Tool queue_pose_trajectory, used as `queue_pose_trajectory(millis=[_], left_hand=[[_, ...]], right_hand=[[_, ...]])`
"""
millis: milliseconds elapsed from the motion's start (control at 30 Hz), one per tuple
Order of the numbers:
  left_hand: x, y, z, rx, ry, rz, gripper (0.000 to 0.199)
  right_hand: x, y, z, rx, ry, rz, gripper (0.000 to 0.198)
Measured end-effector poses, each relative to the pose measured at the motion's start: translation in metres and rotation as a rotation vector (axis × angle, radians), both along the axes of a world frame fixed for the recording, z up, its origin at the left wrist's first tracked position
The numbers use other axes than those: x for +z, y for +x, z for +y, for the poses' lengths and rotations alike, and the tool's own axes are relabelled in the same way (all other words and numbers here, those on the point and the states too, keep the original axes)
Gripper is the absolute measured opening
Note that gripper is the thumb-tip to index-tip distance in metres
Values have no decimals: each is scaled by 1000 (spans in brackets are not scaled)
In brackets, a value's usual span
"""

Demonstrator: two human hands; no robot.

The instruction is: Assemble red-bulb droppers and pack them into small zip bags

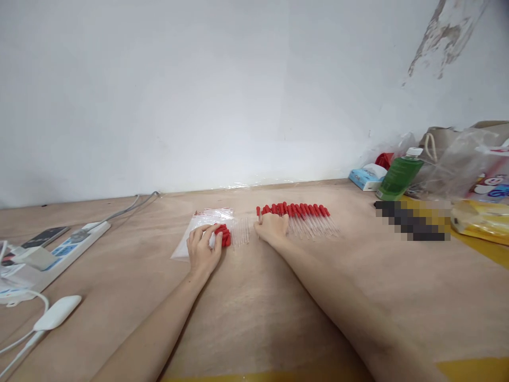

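Observation:
My left hand [203, 248] lies over a clear zip bag [181, 250], fingers apart and slightly bent. Its thumb and forefinger touch a small pile of red rubber bulbs [225, 236]. Just right of the pile, several thin clear glass tubes [240, 233] lie side by side. My right hand [272, 227] is closed at the left end of a row of droppers [308, 212], each a red bulb on a clear tube. At its fingertips is one dropper [258, 210], bulb toward the wall; my fingers partly hide it and its neighbours.
A white power strip [75, 249], a phone [45, 237] and a white cable plug [58, 312] lie at left. At right stand a tissue pack [366, 179], a green bottle [400, 175] and plastic bags [457, 164]. A blurred dark object [413, 220] lies before them. The wall [199, 95] borders the table.

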State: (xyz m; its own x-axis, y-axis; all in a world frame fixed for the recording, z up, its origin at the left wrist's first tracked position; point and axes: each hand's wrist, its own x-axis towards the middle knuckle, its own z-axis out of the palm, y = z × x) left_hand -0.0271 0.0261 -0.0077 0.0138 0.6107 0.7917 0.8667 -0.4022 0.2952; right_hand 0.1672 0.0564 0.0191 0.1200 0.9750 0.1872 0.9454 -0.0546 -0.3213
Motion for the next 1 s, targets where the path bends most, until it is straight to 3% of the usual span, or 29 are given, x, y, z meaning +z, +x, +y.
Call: queue_pose_trajectory(millis=[267, 467, 633, 833, 1000], left_hand=[[1, 0, -2, 121, -71, 201, 21], [1, -1, -3, 91, -151, 244, 21], [-1, -1, -4, 64, -117, 295, 22], [-3, -4, 1, -23, -107, 329, 20], [0, -2, 1, -34, -110, 322, 23]], right_hand=[[-4, 4, -3, -2, -3, -61, 30], [-4, 3, -4, 27, -65, -149, 25], [-8, -5, -3, 54, -51, -162, 21], [1, 0, -16, 40, 22, -154, 23], [5, 31, -47, 126, 225, -189, 27]])
